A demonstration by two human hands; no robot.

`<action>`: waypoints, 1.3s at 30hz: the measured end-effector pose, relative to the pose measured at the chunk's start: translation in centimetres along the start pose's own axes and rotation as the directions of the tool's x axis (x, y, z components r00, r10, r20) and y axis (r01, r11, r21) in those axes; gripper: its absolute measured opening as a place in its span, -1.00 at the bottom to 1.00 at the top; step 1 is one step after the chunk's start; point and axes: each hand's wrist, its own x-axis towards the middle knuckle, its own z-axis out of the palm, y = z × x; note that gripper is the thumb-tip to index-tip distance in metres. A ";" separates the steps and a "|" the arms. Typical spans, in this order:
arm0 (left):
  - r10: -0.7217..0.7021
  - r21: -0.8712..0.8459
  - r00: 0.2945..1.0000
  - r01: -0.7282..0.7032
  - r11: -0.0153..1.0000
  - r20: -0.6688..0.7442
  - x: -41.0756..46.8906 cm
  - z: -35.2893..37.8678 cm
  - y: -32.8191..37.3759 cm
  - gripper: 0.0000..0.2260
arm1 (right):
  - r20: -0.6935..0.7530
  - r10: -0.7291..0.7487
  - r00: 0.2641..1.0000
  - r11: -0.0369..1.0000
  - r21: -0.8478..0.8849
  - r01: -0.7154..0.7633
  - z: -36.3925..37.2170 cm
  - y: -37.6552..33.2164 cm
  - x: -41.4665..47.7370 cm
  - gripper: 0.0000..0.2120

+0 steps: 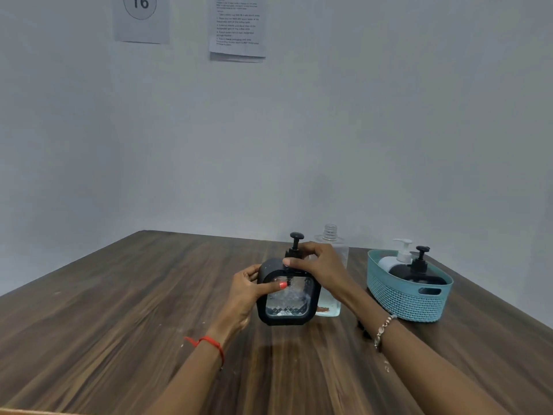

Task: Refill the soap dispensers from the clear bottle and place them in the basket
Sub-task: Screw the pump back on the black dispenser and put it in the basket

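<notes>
Table [149,310], wood-grain, carrying all items. Left hand [248,292]: wrapped round the left side of the square black dispenser [287,301], thumb across its clear window. Right hand [317,262]: fingers curled round the collar below the pump head [296,237], apparently turning it; whether on or off cannot be told. Clear bottle [330,307]: just behind the hands, uncapped, upright, with only a little liquid at the bottom. Basket [404,301]: teal, right of the right hand and apart from it, holding a white dispenser [396,260] and a black dispenser [419,272]. Progress, as judged: two stowed; the third needs its pump secured and a place in the basket.
</notes>
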 end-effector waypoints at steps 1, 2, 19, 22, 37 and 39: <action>-0.004 0.001 1.000 0.004 1.000 0.000 0.1 0.1 -0.1 -0.42 | -0.027 -0.002 1.000 1.000 0.005 0.002 0.2 -0.1 -0.2 -0.85; -0.007 0.004 1.000 0.007 1.000 0.001 0.2 0.1 -0.1 -0.44 | -0.059 -0.005 0.998 1.000 0.021 0.007 0.3 -0.3 -0.3 -0.89; -0.010 -0.025 1.000 0.010 1.000 0.002 0.7 0.3 0.2 -0.63 | -0.073 0.057 0.996 0.981 0.188 -0.042 -0.2 0.4 0.5 -0.71; -0.014 -0.021 1.000 0.014 1.000 0.013 0.6 0.4 0.1 -0.63 | -0.011 0.043 0.999 0.970 0.240 -0.039 -0.4 0.4 0.5 -0.83; -0.038 -0.027 0.999 0.039 0.999 0.031 0.2 0.5 0.1 -0.60 | -0.017 0.052 0.999 0.993 0.108 -0.050 -0.4 -0.1 0.4 -0.83; -0.041 -0.033 0.999 0.042 0.999 0.029 0.2 0.6 0.1 -0.58 | -0.025 0.051 0.998 0.998 0.048 -0.050 -0.2 0.0 0.5 -0.78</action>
